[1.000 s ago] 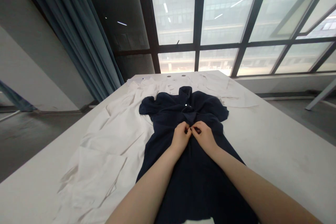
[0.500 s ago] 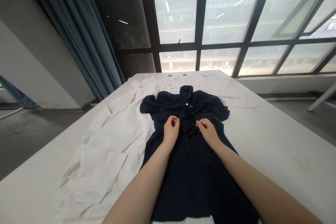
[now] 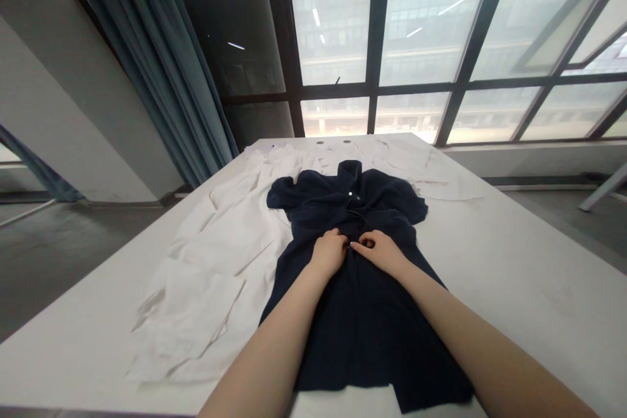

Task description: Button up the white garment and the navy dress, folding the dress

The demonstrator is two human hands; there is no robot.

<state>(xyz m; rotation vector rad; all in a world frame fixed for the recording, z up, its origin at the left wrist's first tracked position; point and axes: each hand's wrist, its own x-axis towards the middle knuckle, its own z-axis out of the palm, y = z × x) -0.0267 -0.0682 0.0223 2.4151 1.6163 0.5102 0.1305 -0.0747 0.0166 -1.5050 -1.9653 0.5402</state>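
A dark navy short-sleeved shirt lies spread out, its collar pointing away from me. Two small pale buttons show on its placket below the collar. Around mid-front, my left hand pinches the shirt's front edge, fingers curled inward. Just to the right, my right hand has thumb and forefinger closed on the placket at the same spot. The fingertips almost meet, and a tiny light spot shows between them, perhaps a button. What exactly lies under the fingers is partly hidden.
The shirt rests on a large white table. Crumpled white garments cover the left side and far end. Beyond the table stand dark-framed windows and a blue curtain.
Both hands have come closer together and slightly nearer to me along the placket. Earlier they were apart, each pinching; now their fingertips nearly touch. The view has shifted slightly.
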